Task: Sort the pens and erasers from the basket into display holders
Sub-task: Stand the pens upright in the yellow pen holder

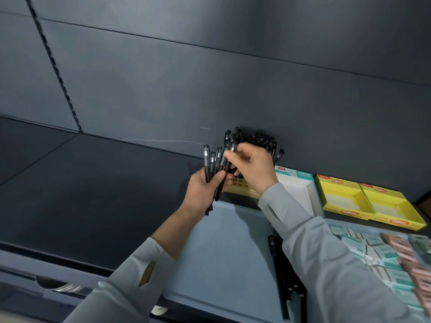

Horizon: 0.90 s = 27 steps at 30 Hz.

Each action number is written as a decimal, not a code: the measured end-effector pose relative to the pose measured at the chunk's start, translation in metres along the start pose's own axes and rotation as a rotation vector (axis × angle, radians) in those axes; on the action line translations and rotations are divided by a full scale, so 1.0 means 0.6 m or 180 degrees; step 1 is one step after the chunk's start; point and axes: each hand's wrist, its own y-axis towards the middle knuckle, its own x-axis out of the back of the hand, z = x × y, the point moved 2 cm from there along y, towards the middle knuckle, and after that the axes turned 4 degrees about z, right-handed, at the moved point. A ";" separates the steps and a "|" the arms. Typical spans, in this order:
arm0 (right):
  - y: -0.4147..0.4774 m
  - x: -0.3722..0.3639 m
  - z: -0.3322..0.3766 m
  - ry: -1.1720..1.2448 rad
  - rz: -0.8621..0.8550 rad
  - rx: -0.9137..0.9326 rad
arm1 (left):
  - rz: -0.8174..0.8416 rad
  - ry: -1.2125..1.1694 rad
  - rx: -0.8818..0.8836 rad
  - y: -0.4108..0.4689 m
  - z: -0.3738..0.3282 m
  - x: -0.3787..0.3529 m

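My left hand [205, 190] grips a bundle of several black pens [212, 163], fanned upward. My right hand [253, 167] pinches the top of one pen [231, 148] at the right side of that bundle. Behind the hands a beige pen holder [241, 184] on the dark shelf is packed with upright black pens [255, 137]; my right hand hides most of it. Below, a grey basket [224, 248] holds more black pens [279, 276] and, at the right, packs of erasers [382, 252] in teal and pink.
To the right of the pen holder stand a white and teal display box [300, 185] and two yellow display boxes [368, 201], all open. The dark shelf [93, 194] stretches to the left, backed by a dark panel wall [210, 78].
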 end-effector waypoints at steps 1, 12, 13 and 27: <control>0.002 0.004 -0.001 0.0078 0.0016 -0.0025 | -0.0030 0.0095 -0.0008 0.001 0.001 -0.001; 0.005 0.025 -0.037 -0.0449 -0.0773 0.0248 | -0.0502 -0.0116 0.0067 0.007 0.005 0.017; 0.007 0.021 -0.041 -0.0527 -0.0768 0.0282 | -0.0499 -0.0126 0.0076 0.007 0.004 0.017; 0.009 0.000 -0.044 -0.0835 -0.0769 0.0310 | -0.0193 -0.0294 -0.0012 -0.002 0.005 0.015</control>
